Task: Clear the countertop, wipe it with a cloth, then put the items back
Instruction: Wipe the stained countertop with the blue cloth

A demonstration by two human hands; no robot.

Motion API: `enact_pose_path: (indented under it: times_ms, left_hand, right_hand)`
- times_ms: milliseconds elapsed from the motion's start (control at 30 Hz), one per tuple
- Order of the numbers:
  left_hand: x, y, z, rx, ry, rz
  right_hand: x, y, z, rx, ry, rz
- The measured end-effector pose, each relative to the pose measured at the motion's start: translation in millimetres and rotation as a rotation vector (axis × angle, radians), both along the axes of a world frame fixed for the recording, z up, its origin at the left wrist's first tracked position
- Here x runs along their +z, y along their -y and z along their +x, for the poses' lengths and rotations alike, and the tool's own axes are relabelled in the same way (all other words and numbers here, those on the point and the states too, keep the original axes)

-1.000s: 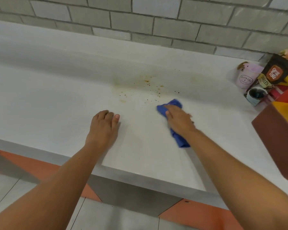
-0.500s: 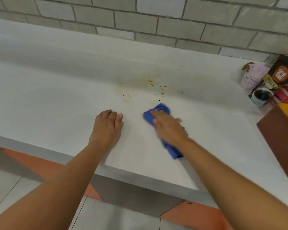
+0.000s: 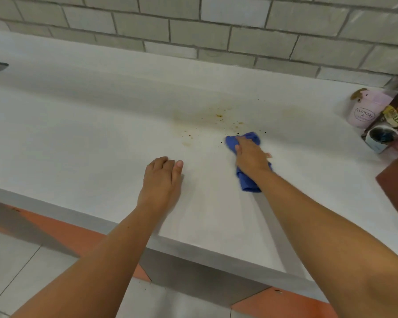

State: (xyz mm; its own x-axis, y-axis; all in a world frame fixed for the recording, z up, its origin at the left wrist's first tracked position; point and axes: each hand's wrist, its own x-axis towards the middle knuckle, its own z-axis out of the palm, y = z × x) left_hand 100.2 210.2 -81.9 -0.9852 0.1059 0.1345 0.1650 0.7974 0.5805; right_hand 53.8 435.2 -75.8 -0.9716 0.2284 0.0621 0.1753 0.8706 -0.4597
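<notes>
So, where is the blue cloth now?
In the head view the blue cloth lies right of centre on the countertop, pressed under the right hand, just on the near side of the brown stains.

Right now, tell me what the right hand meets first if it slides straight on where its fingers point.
The right hand, pressing the blue cloth, points back and slightly left. First in line: the brown specks on the countertop, then apparently only the tiled wall.
</notes>
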Motion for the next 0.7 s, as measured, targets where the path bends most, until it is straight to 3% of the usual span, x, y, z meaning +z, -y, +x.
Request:
enact_pose_path:
  times_ms: [133, 233, 333, 433, 633, 700]
  left_hand:
    - [0.0, 1.2, -2.3, 0.017, -0.011, 0.13]
    - [0.6, 3.2, -2.3, 0.032, -0.01, 0.235]
    - [2.1, 4.9, 0.0, 0.039, -0.026, 0.33]
    - [5.4, 6.1, 0.3, 0.064, -0.031, 0.443]
    - [11.1, 7.0, 2.4, 0.082, -0.007, 0.534]
    - [11.0, 8.6, 1.9, 0.08, 0.0, 0.531]
  right_hand:
    - [11.2, 30.8, 29.8, 0.243, -0.038, -0.292]
    - [29.8, 6.4, 27.2, 0.149, -0.052, -0.448]
    - [26.9, -21.6, 13.3, -0.091, -0.087, -0.208]
    - [12.9, -10.3, -0.1, -0.136, -0.025, -0.062]
    - [5.5, 58.2, 10.6, 0.195, -0.018, -0.136]
    - [8.3, 45.3, 15.6, 0.198, 0.0, -0.136]
